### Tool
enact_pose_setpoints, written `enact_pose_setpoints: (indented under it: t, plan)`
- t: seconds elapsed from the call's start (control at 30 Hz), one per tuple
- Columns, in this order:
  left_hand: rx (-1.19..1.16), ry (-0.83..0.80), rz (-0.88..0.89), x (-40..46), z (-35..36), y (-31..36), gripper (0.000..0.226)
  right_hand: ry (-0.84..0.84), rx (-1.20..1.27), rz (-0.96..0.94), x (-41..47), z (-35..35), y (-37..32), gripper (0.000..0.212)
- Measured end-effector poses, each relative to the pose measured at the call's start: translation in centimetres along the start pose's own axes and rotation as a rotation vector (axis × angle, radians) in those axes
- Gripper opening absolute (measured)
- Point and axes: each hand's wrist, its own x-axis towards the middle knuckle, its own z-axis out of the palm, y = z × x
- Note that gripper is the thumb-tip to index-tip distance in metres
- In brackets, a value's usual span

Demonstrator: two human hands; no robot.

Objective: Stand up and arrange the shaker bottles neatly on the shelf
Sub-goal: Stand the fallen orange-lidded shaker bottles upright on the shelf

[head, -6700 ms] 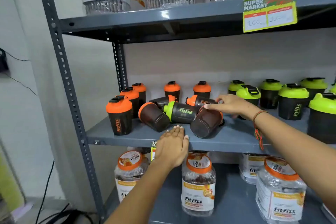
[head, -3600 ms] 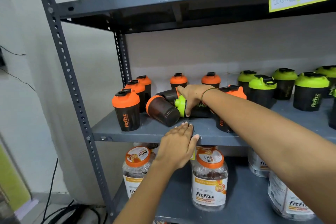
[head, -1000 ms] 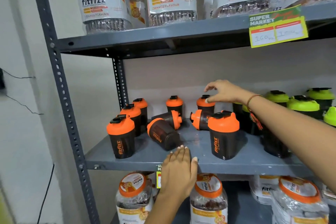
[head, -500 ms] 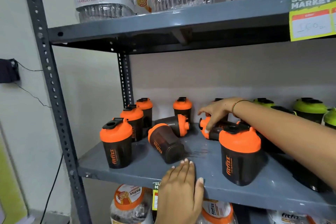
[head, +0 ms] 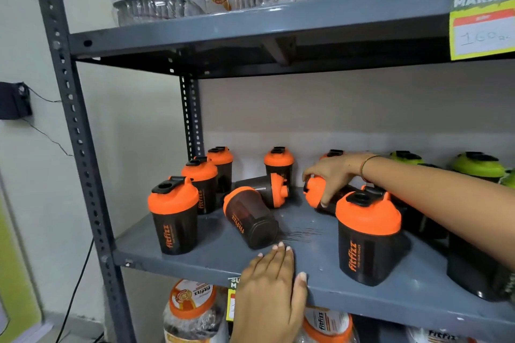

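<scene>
Grey shelf (head: 211,252): left hand (head: 271,287) flat, released; right hand (head: 333,174) reaching, grasping toppled shaker (head: 316,193).

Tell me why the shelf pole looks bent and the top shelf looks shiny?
Head view: the wide-angle lens bows the shelf post near the edge; light glares off the upper shelf; the price tag looks washed out and slightly blurry; shadow darkens the underside.

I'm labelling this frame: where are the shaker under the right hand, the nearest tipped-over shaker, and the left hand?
Grasped shaker (head: 314,194), head view, orange lid.
Nearest tipped-over shaker (head: 250,220), head view, dark side.
Left hand (head: 271,287), head view, back of hand.
</scene>
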Motion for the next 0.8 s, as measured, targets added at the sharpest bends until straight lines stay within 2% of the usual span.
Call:
enact_pose_setpoints:
  t: [0.03, 0.1, 0.27, 0.37, 0.5, 0.67, 0.8]
  plan:
    - [-0.002, -0.002, -0.003, 0.0, -0.1, 0.0, 0.049, 0.035, -0.02, -0.063, -0.3, -0.3, 0.1, 0.087]
    - [0.006, 0.007, -0.007, -0.1, -0.2, 0.0, 0.049, 0.142, 0.095, -0.102, -0.8, -0.8, 0.3, 0.081]
    - [-0.018, -0.009, -0.012, -0.3, -0.2, 0.0, 0.054, 0.436, 0.76, -0.064, -2.5, 0.1, 2.7, 0.065]
    - [-0.047, 0.014, -0.003, -0.4, 0.1, -0.1, 0.062, 0.501, 0.963, -0.014, -2.7, 1.7, 3.5, 0.058]
    - [-0.066, 0.016, 0.001, -0.4, 0.4, -0.3, 0.063, 0.506, 0.951, 0.022, -3.4, 3.5, 3.9, 0.061]
    - [-0.069, 0.01, 0.006, -0.4, 0.6, -0.4, 0.065, 0.502, 0.753, 0.023, -4.2, 4.0, 3.5, 0.072]
    - [-0.07, -0.001, 0.008, -0.4, 0.7, -0.5, 0.064, 0.424, 0.602, 0.08, -5.0, 3.3, 3.3, 0.075]
